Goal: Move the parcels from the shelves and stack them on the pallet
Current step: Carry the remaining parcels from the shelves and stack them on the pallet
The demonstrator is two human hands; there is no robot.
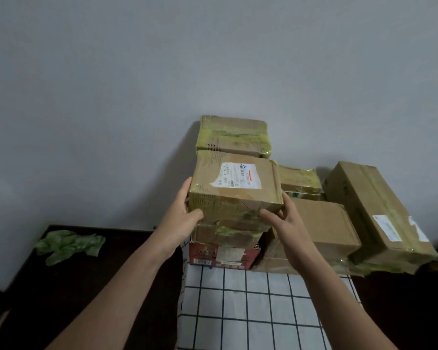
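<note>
Grey wall (162, 72) fills the upper half of the view, and below it a dark floor (61, 286) surrounds a raised surface covered by a white cloth with a dark grid (250, 311). On that surface, at the top of the left stack, sits the parcel (234, 188), a brown cardboard box bound in yellowish tape with 1 white shipping label (234, 176) on its upper face. Both of the person's hands grasp it. The left hand (185, 218) wraps its left side with the thumb pressed on the near face. The right hand (286, 223) clasps the near right corner, thumb on the near face and fingers along the right side. Whether the parcel's weight already rests on the stack cannot be told. Directly under it lies a taped brown box (225, 234), and under that a red printed carton (220, 256) with a barcode. Behind the parcel, against the wall, stands another box with yellow-green tape (234, 136). To the right are 3 more: a small taped box (299, 179) at the back, a plain brown box (324, 223) in front of it, and a long box (374, 213) with a white label lying at an angle at the far right. Well apart on the floor to the left lies a crumpled green plastic wrap (68, 245).
</note>
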